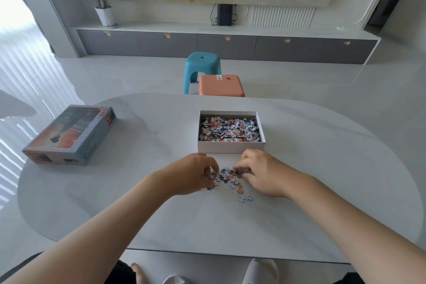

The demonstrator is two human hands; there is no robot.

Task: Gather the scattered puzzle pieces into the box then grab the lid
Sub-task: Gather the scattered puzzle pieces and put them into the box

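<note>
Two hands: both work on the table [161, 214] just in front of the box [231, 147], on its near side.
Left hand [193, 172]: fingers curled down onto the left edge of the loose pieces [227, 177], closed around a few of them.
Right hand [260, 173]: fingers curled over the right edge of the same heap, clamped on pieces; how many it holds is hidden under the knuckles.
Loose pieces: one small heap between the two hands, near the box's front wall but apart from it; too many and too overlapped to count.
Stray pieces [245, 198]: two, lying on the side of the heap away from the box, toward the person.
Box: one, open, white-walled, already well filled with pieces.
Lid [69, 134]: one, printed, well to the left of the box, untouched.
Stools: two beyond the box, past the table's far edge; one blue [202, 62], one orange [221, 85].
Step in hand: gathering, judged near its end.
Method advised: draw both hands together so the heap bunches, cup from beneath, lift low and straight over the near wall, and let go only once inside.
Caution: flat pieces slip from curled fingers, so take smaller scoops; sweep in the two strays before reaching left for the lid.
</note>
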